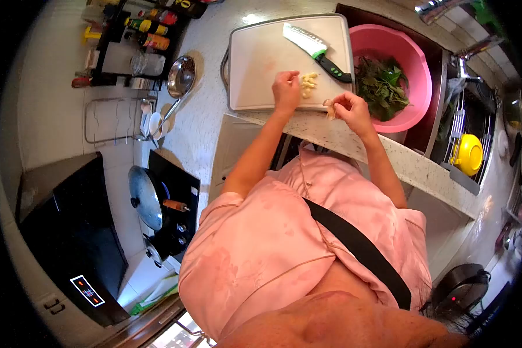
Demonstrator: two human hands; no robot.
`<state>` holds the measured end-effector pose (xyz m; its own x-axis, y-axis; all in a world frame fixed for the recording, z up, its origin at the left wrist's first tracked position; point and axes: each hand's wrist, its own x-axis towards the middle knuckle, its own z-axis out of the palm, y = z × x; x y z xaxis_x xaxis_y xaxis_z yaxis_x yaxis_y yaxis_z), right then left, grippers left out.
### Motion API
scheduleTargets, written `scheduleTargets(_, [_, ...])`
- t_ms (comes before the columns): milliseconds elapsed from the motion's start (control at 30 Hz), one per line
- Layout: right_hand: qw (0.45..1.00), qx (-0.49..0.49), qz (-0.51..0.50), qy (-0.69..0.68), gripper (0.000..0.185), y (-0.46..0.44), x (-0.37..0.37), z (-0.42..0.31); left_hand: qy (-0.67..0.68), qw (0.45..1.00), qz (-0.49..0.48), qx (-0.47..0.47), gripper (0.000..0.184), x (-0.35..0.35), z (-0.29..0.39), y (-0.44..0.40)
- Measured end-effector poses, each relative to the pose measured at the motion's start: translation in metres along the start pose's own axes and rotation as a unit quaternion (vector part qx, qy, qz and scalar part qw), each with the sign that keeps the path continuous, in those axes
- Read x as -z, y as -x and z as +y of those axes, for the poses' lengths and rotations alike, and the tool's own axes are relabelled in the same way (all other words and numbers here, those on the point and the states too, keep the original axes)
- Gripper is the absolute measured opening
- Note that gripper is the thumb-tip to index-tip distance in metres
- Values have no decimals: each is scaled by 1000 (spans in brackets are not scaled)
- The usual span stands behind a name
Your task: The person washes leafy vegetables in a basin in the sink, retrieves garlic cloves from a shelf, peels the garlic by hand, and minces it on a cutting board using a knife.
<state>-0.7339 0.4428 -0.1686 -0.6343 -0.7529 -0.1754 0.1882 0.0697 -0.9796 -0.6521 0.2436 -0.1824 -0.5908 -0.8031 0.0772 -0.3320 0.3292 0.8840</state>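
Peeled garlic cloves (309, 83) lie in a small pile on the white cutting board (255, 64). Just left of the pile, my left hand (286, 93) is closed with its fingers curled; whatever it may hold is hidden. My right hand (355, 113) pinches papery garlic skin (330, 109) over the board's near edge, between thumb and fingers. Above the cloves lies a knife (316, 52) with a black and green handle, its perforated blade pointing to the upper left.
A pink basin (420, 75) with leafy greens (383, 87) sits in the sink to the right, by the faucet (475, 49). A dish rack holds a yellow bowl (468, 155). On the left are a metal ladle (181, 78), a lidded wok (146, 197) and bottles (151, 26).
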Motion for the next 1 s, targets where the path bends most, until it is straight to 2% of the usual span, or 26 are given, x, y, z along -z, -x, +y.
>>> scheduleTargets(67, [1000,6,21,-2,9,1,12,3,-179,974,-11,-135,17,8,8,-6])
scheduleTargets(100, [1000,12,28,4,10,3,17,5,-183,973,-21,-140,17,3,17,-6])
scheduleTargets(167, [999,9,30,10,10,2,17,6,-249,926,-74,-274,14,0,29,-8])
scheduleTargets(300, [999,20,28,20,11,0,23,12,-270,916,-117,-273,12,-29,32,-17])
scheduleTargets(367, [999,23,30,20,11,-1,27,15,-360,900,-120,-216,10,-25,30,-20])
scheduleTargets(433, [999,24,35,14,10,-3,34,17,-344,908,-138,-196,10,-18,29,-12])
scheduleTargets(500, [998,-3,21,-65,7,-2,38,12,-329,915,-157,-174,10,-13,33,-7])
scheduleTargets(567, [999,9,23,-33,6,-3,40,12,-280,926,-80,-240,13,-15,40,-6])
scheduleTargets(633, [972,-26,-22,-234,7,-10,41,13,-241,938,-92,-233,15,-21,50,-3])
scheduleTargets(700, [962,-37,-30,-269,7,-11,43,4,-203,950,-99,-214,17,-25,56,10])
scheduleTargets(733, [950,-38,-30,-309,8,-11,41,-2,-70,980,-166,-85,18,-27,61,17])
scheduleTargets(767, [951,-43,-36,-305,8,-11,39,-3,68,972,-219,53,20,-27,66,29])
scheduleTargets(800, [970,-36,-24,-241,8,-15,37,-2,244,907,-254,232,28,-23,69,49])
scheduleTargets(833, [983,-17,6,-184,8,-14,33,-4,245,906,-254,234,28,-20,71,54])
scheduleTargets(867, [984,-22,-8,-178,8,-14,29,-6,301,872,-273,274,31,-16,69,60])
scheduleTargets(933, [999,43,2,-27,8,-10,15,-9,403,812,-275,320,31,-5,72,78])
scheduleTargets(1000, [998,41,-43,26,9,-4,0,-11,421,813,-220,336,29,2,57,92])
